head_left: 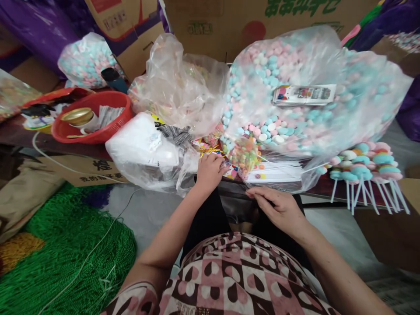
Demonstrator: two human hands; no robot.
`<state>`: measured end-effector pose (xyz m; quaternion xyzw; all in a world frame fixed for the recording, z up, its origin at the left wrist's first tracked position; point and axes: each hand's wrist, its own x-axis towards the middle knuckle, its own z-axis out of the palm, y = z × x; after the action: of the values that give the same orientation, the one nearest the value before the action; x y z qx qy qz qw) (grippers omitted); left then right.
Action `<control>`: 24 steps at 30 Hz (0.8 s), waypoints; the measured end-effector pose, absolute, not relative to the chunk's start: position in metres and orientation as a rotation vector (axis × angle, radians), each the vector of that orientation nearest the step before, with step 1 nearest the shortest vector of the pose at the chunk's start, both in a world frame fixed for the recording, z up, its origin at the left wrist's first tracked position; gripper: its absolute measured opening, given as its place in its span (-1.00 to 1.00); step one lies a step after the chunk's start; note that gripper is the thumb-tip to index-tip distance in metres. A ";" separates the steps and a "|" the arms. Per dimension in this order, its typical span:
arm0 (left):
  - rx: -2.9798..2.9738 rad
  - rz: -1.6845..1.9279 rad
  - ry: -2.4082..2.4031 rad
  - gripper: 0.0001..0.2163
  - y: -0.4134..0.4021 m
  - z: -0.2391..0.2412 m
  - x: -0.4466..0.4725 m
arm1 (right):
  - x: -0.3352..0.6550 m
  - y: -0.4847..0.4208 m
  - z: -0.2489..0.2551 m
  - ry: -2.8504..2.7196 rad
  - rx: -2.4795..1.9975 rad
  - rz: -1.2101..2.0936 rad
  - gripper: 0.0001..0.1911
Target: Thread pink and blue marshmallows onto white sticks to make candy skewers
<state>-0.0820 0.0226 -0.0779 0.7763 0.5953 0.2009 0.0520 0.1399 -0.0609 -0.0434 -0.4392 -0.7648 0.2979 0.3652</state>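
My left hand (210,169) is curled at the table's front edge, its fingers closed among yellow twist ties (210,151) and small wrapped sweets; what it pinches is hidden. My right hand (278,205) rests lower, fingers pressed together near the end of a thin white stick (278,168). Just ahead lies a small clear bag of mixed coloured candies (246,155). Behind it bulges a big clear bag of pink, blue and white sweets (295,100).
Finished lollipops on white sticks (364,168) lie at the right. A red basin (95,116) holding a gold lid stands left, beside white plastic bags (144,151). Cardboard boxes (229,22) line the back. Green netting (65,245) covers the floor at left.
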 end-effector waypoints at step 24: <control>2.166 0.933 1.772 -0.86 0.038 -0.077 -0.075 | 0.128 -0.056 -0.053 -1.562 -1.291 1.097 -0.78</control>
<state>-0.0748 0.0385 -0.0767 0.7309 0.5979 0.3149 0.0957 0.1276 -0.0563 -0.0533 -0.5117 -0.6195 0.4349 0.4066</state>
